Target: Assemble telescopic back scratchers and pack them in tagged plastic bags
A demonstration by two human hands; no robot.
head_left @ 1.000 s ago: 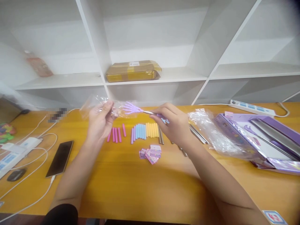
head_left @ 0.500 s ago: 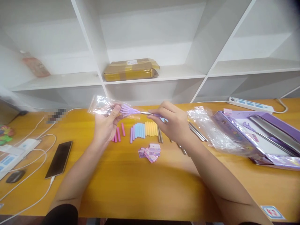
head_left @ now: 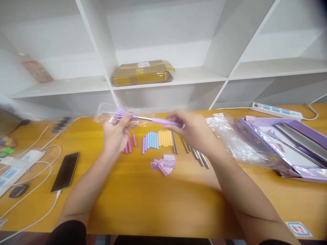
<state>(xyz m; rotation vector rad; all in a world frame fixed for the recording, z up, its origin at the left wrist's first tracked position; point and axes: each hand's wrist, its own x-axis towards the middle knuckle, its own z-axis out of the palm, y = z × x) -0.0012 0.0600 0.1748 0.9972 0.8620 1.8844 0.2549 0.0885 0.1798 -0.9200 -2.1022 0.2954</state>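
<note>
Two hands raised — left hand (head_left: 116,134) fingers pinching crinkly clear sleeve (head_left: 107,114), right hand (head_left: 195,131) gripping slim purple claw-tipped rod (head_left: 150,119), seemingly metal-shafted

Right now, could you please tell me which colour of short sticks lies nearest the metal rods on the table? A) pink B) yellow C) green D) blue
B: the yellow sticks lie right beside the metal rods, with the blue sticks and then the pink sticks farther left.

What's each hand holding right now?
Left hand: closed on the clear plastic sleeve.
Right hand: closed on the purple handle of the claw-headed stick.
</note>
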